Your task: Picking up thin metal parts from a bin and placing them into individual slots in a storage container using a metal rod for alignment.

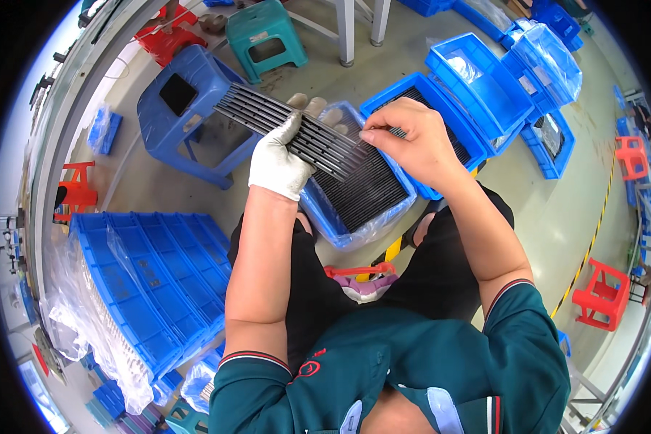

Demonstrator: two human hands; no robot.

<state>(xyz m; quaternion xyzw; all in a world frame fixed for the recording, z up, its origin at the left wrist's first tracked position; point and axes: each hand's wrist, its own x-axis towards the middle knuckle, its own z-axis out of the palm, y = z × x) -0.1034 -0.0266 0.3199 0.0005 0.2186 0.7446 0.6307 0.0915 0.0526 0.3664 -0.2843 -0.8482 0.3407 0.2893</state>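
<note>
My left hand (276, 160), in a white glove, is closed around a flat row of thin black rods (296, 134). Small gaps or slots show along them, and the row slants down from upper left to lower right. Bare, my right hand (412, 137) has thumb and forefinger pinched together beside the right end of the row. Whatever is in that pinch, if anything, is too small to make out. Beneath both hands stands a blue bin (318, 217) lined with clear plastic. Many similar black rods (362, 192) lie packed side by side in it.
Behind my right hand is another blue bin (383, 94) with dark rods, next to stacked blue bins (477, 79). A blue stool (188, 94) stands at far left, with a green stool (264, 36) beyond. Stacked blue crates (152, 275) rise by my left arm.
</note>
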